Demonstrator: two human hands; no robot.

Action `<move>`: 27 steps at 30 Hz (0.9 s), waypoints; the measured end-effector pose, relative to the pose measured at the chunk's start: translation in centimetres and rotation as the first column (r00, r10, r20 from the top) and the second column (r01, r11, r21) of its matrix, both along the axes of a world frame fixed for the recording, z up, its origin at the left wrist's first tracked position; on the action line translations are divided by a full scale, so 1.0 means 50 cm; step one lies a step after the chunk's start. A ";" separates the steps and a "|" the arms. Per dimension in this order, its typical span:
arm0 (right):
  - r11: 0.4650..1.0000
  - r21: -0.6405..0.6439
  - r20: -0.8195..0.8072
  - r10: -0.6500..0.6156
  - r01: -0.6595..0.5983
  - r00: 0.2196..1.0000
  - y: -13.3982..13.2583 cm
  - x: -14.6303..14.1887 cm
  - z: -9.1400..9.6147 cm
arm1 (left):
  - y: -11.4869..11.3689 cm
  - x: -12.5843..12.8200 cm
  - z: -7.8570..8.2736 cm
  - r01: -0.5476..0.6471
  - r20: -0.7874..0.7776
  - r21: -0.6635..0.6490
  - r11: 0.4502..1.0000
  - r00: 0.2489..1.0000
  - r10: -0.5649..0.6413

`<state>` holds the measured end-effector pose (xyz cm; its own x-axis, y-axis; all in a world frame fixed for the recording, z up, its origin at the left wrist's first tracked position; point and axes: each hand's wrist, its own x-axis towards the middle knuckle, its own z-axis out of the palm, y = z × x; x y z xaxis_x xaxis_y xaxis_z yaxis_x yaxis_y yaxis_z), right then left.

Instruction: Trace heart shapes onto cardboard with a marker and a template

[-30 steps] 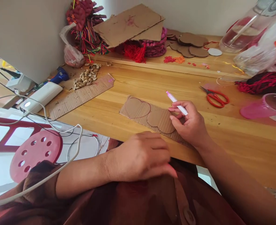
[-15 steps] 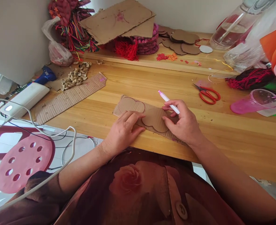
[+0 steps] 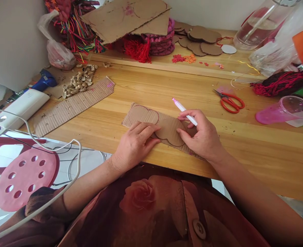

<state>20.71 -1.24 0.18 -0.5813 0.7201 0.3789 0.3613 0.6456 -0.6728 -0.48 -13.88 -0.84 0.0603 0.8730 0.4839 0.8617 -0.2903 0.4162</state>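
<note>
A corrugated cardboard strip lies on the table in front of me, with a purple-red scalloped outline drawn at its left end. On top of it rests a scalloped cardboard cutout. My left hand is closed at the cutout's left side, its fingertips on the cardboard and its thumb at the near edge. A white marker with a pink tip is gripped in my right hand, tip pointing up and away from the cardboard. The right thumb touches the cutout's right side, and this hand hides the strip's right end.
Red-handled scissors and a pink-stained plastic cup are at right. At left lie a holed cardboard strip, shells, a blue glue gun and a white power strip with cables. Cardboard cutouts sit on the shelf.
The view has shifted slightly. Both hands, the marker and the cardboard keep nearly the same positions; the cutout and strip look almost unmoved.
</note>
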 end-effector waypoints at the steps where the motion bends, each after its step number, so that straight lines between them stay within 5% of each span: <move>1: 1.000 0.004 0.000 0.001 -0.001 1.000 0.000 0.000 0.000 | 0.000 0.000 -0.001 0.008 0.000 0.008 1.000 1.000 -0.008; 10: 1.000 0.015 0.015 -0.006 0.005 1.000 0.000 0.002 0.000 | -0.031 -0.006 0.004 0.141 -0.058 0.003 0.990 0.988 -0.141; 19: 0.999 0.029 0.036 0.026 -0.027 0.999 -0.002 0.002 0.003 | -0.037 -0.011 -0.002 0.188 -0.042 -0.028 0.982 0.981 -0.189; 27: 0.999 0.038 0.038 0.001 -0.003 0.999 0.001 0.001 -0.006 | -0.037 -0.006 0.016 0.183 -0.187 -0.057 0.981 0.964 -0.191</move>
